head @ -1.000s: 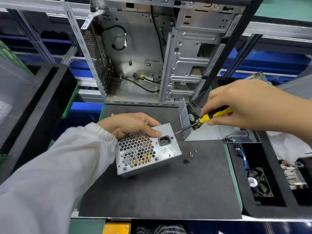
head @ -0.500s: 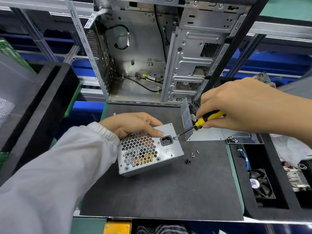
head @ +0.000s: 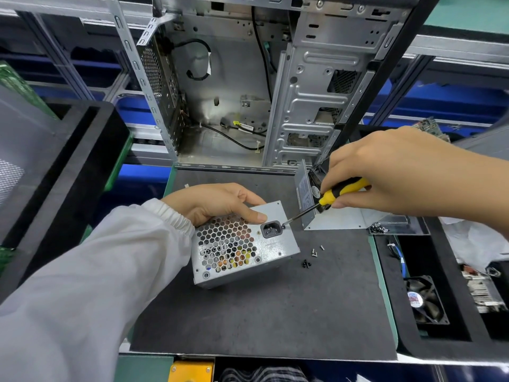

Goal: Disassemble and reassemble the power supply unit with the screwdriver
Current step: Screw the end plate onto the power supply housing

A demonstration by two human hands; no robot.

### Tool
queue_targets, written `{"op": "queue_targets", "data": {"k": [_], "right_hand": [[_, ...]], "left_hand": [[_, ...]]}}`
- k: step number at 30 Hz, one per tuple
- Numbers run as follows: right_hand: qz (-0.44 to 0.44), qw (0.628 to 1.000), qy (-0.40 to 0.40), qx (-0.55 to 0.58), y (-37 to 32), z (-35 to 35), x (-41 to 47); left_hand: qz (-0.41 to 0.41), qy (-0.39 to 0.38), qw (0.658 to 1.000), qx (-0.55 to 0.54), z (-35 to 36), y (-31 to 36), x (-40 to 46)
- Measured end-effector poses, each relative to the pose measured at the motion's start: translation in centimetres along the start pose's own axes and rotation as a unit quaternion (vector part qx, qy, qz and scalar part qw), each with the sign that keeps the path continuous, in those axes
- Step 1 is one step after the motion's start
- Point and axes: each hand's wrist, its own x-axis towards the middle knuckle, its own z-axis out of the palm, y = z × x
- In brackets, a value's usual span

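My right hand point(head: 391, 172) grips the screwdriver point(head: 340, 190), its shaft slanting down-left to a screw just right of the socket point(head: 271, 228) on the power supply point(head: 242, 249). My left hand point(head: 217, 202) grips that box's far edge. Loose screws point(head: 314, 255) lie right of the box, clear of the shaft.

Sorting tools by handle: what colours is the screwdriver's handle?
Yellow and black, on the screwdriver that the right hand grips; head view.

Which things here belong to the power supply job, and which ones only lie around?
In the job:
power supply unit
screwdriver
left hand
right hand
loose screws

Lying about:
computer case
fan in the right tray
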Motion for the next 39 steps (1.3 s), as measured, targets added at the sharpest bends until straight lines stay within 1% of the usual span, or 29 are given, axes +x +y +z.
{"op": "queue_targets", "data": {"k": [8, 10, 11, 14, 16, 20, 24, 30, 39], "right_hand": [[-0.002, 1.0, 0.005, 0.018, 0.2, 0.1, -0.1], [-0.001, 0.999, 0.013, 0.036, 0.2, -0.1, -0.2], [0.001, 0.998, 0.019, 0.052, 0.3, -0.2, -0.3], [0.013, 0.993, 0.053, 0.104, 0.7, 0.0, -0.6], [0.028, 0.988, 0.077, 0.131, 0.7, 0.5, -0.5], [0.06, 0.974, 0.108, 0.191, 0.4, 1.9, 0.0], [0.075, 0.963, 0.13, 0.223, 0.5, 3.1, -0.2], [0.086, 0.958, 0.13, 0.24, 0.4, 4.0, -0.4], [0.093, 0.949, 0.128, 0.273, 0.5, 4.6, -0.2]], "left_hand": [[0.0, -0.003, 1.0, 0.0, 0.0, 0.1, -0.1], [0.012, -0.005, 1.0, 0.005, 0.1, 0.2, -0.2], [0.031, -0.006, 0.999, 0.021, 0.2, 0.2, -0.3], [0.126, -0.006, 0.987, 0.096, 0.5, -0.1, -0.7], [0.153, -0.019, 0.984, 0.09, 0.7, -0.3, -0.9], [0.144, -0.022, 0.986, 0.079, 0.5, -0.1, -0.9], [0.135, -0.024, 0.989, 0.055, 0.3, 0.0, -0.8], [0.164, 0.006, 0.982, 0.089, 0.0, -0.2, -0.4], [0.153, 0.013, 0.987, 0.054, 0.2, -0.4, -0.4]]}}
